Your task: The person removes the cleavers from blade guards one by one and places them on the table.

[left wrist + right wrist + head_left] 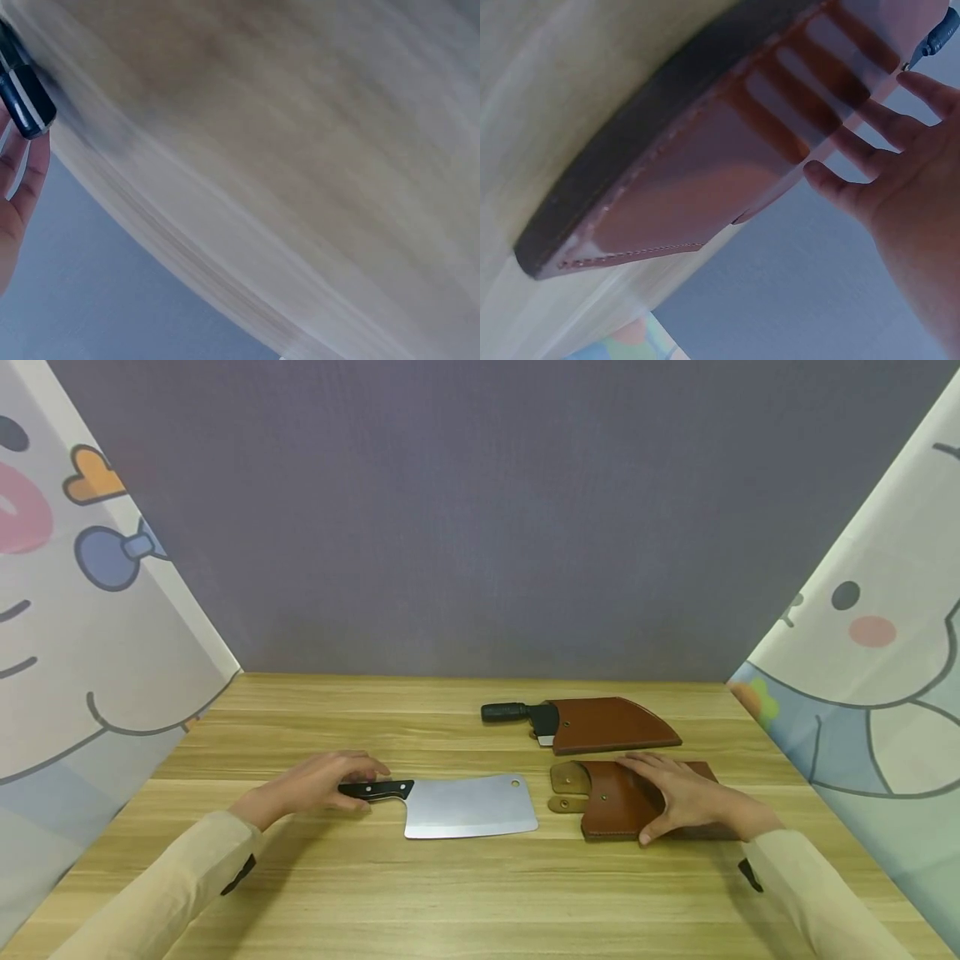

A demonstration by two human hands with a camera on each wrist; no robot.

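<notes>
A cleaver (468, 807) with a wide metal blade and black riveted handle lies flat, its blade pointing right. My left hand (318, 787) is at the handle, thumb on the near side and fingers on the far side; the left wrist view catches the handle's butt end (27, 101) beside loosely extended fingers. Over an empty-looking brown leather sheath (617, 806) with two unfastened strap tabs, my right hand (686, 793) is spread, thumb at the near edge. In the right wrist view its straight fingers mirror in the glossy leather (682, 187), fingertips right at the surface.
Behind the sheath lies a second knife, its black handle (504, 712) pointing left and its blade mostly inside another brown sheath (611, 724). A grey panel (480, 527) bounds the wooden table (420, 902) at the back. Cartoon-printed cloths (112, 652) hang on both sides.
</notes>
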